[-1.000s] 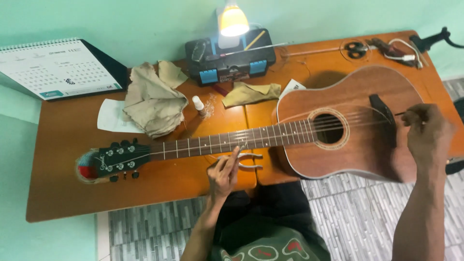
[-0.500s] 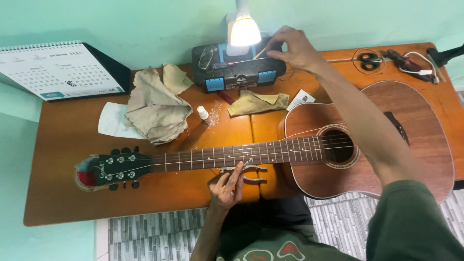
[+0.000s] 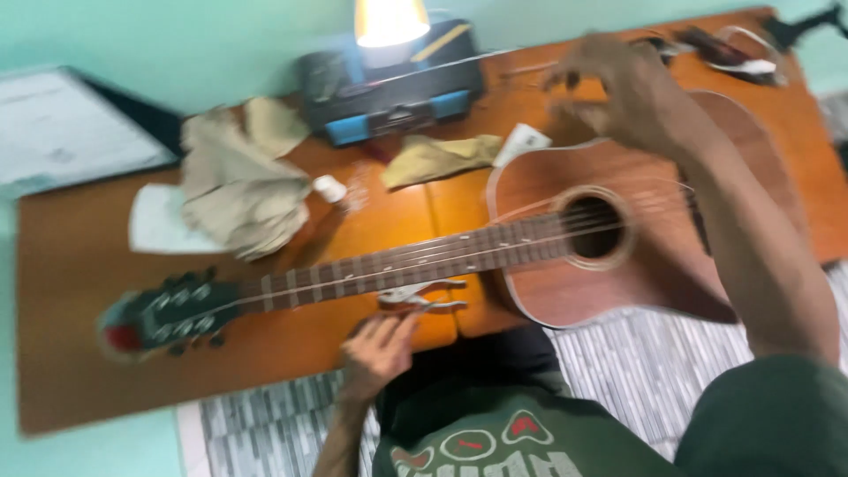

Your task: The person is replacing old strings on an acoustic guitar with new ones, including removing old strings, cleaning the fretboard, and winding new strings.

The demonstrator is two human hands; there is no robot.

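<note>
An acoustic guitar lies flat, face up, across the wooden counter, its headstock at lower left of the frame and its body at right, so strings and frets are open to both hands. The left hand rests at the counter's near edge, lower centre, fingers loosely spread toward a pair of metal pliers lying just beside the neck; its grip holds nothing. The right hand hovers at upper right, above the guitar's upper bout, fingers curled; motion blur hides whether its grip pinches anything. A thin wire-like line runs leftward from it, too blurred to identify. Behind, at top centre, a lit lamp stands over a black and blue toolbox, with rumpled cloths to its left within reach.
</note>
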